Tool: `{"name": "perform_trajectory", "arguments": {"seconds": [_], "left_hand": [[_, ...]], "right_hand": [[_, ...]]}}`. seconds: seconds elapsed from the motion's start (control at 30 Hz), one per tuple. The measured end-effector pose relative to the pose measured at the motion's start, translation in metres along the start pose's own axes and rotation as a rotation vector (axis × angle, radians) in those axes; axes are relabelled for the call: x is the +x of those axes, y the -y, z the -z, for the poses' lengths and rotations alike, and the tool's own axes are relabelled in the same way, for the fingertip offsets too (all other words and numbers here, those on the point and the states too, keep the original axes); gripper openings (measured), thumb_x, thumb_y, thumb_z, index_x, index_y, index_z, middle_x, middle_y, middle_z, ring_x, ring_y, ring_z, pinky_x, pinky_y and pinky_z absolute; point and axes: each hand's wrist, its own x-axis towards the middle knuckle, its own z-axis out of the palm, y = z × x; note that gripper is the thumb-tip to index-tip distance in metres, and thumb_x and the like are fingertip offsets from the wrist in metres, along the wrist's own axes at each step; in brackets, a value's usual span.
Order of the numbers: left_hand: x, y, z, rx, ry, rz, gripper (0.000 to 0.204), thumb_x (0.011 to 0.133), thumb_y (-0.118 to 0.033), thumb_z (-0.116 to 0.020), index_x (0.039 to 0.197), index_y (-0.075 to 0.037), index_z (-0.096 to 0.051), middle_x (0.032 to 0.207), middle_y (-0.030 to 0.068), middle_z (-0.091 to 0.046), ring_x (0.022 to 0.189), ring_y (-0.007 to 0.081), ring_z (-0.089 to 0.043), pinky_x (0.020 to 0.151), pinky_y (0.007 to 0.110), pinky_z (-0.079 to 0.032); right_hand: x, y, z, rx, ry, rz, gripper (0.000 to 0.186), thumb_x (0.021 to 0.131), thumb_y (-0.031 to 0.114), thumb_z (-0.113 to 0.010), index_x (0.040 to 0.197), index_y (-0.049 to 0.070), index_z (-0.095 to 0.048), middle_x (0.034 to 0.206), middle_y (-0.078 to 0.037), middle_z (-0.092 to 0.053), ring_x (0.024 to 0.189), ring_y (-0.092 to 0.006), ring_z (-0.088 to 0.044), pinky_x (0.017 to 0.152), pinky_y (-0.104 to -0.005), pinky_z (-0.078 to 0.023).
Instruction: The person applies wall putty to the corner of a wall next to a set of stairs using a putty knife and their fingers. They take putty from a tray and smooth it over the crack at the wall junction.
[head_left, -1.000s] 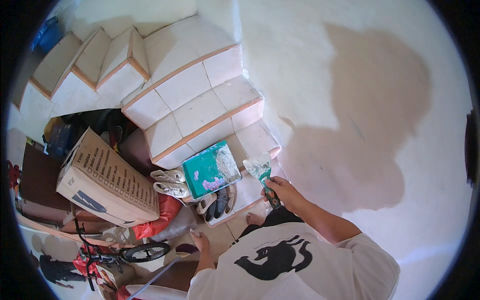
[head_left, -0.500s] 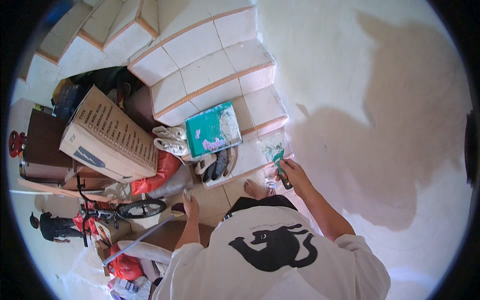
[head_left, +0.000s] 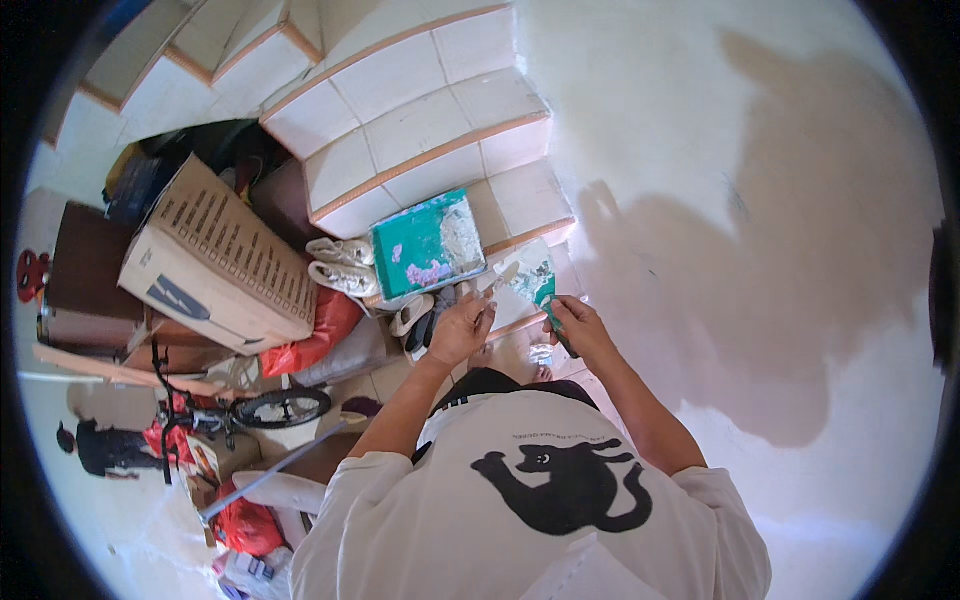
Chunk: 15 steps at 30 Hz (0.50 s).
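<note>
My right hand [head_left: 584, 326] is closed round the green handle of a putty knife [head_left: 530, 272]. Its broad blade is smeared with white paste and points away from me. My left hand [head_left: 460, 332] is raised just left of the blade, fingers drawn together. A pale, thin shape shows by its fingertips, too small to name. Beyond both hands, a green tray [head_left: 408, 248] with white paste at its right side and lilac smears rests on the lower stairs.
Tiled stairs [head_left: 405, 140] rise ahead, beside a pale wall [head_left: 640, 110] on the right. White sneakers [head_left: 342, 276] sit left of the tray. Further left are a large cardboard box [head_left: 225, 250], a red bag [head_left: 330, 325], a bicycle [head_left: 282, 408] and another person [head_left: 112, 450].
My left hand has moved right and forward, from low beside the bicycle to near the blade. The putty knife stays in my right hand, which has shifted slightly forward.
</note>
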Motion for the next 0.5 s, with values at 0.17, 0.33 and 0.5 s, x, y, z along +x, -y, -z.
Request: {"name": "perform_trajectory", "arguments": {"seconds": [0.17,0.33,0.5], "left_hand": [[0.023,0.017,0.002,0.034,0.021,-0.105,0.02,0.087,-0.013,-0.06,0.106,-0.006,-0.059,0.083,0.014,-0.062,0.07,0.0347,-0.063,0.059,0.043,-0.05],[0.032,0.05,0.0,0.016,0.068,-0.158,0.01,0.084,-0.01,-0.061,0.093,-0.004,-0.062,0.079,0.0149,-0.061,0.067,0.0341,-0.062,0.057,0.043,-0.049],[0.034,0.088,0.007,-0.087,0.204,-0.082,0.021,0.084,-0.009,-0.06,0.104,-0.004,-0.065,0.078,0.0164,-0.06,0.067,0.0349,-0.062,0.058,0.043,-0.048]], "right_hand": [[-0.004,0.004,-0.017,-0.013,-0.052,-0.012,0.03,0.099,0.028,-0.051,0.109,0.001,-0.059,0.077,-0.005,-0.062,0.06,-0.0104,-0.055,0.055,-0.0233,-0.042],[0.013,-0.019,-0.034,0.032,-0.132,0.014,0.03,0.099,0.029,-0.051,0.109,0.002,-0.06,0.076,-0.003,-0.061,0.06,-0.0087,-0.054,0.055,-0.0224,-0.043],[0.033,-0.03,-0.062,0.056,-0.194,-0.001,0.033,0.1,0.03,-0.051,0.113,0.001,-0.061,0.076,-0.003,-0.061,0.061,-0.0096,-0.053,0.057,-0.024,-0.045]]}}
